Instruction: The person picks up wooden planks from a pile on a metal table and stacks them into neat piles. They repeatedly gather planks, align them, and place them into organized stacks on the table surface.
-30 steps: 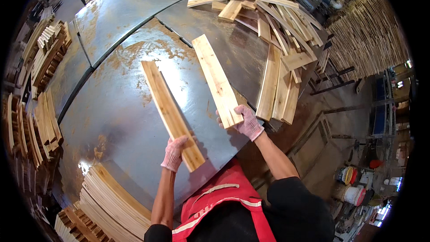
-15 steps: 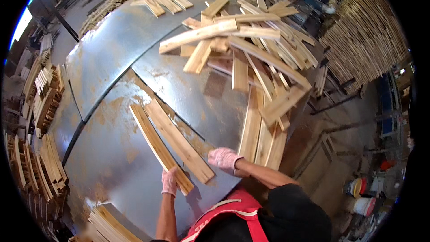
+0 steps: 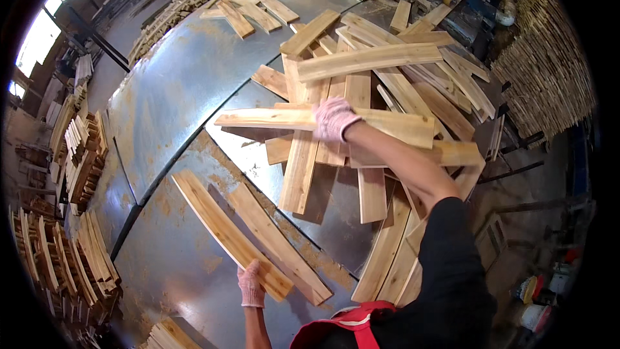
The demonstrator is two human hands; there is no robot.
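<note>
In a pink knitted glove, my left hand (image 3: 252, 282) is closed round the near end of a wooden board (image 3: 219, 223), which slants away to the left just over the metal tabletop (image 3: 174, 84). Beside it to the right lies a second board (image 3: 278, 242), flat on the table. My right hand (image 3: 336, 119), gloved alike, reaches out to the heap and is closed over the middle of a long board (image 3: 258, 117) lying crosswise. Its fingertips are partly hidden behind the glove's back. Under and around it are many loose boards (image 3: 300, 171), crossing at all angles.
A few boards (image 3: 239, 16) lie at the table's far left edge, and a stack (image 3: 169, 336) stands at the near left. Dark seams and sawdust mark the metal. Timber piles (image 3: 87, 161) stand left of the table, a tall wood stack (image 3: 549, 58) at the far right.
My right hand has moved from beside the near boards out to the heap and taken hold of a board there. The board in my left hand has shifted away from the one beside it.
</note>
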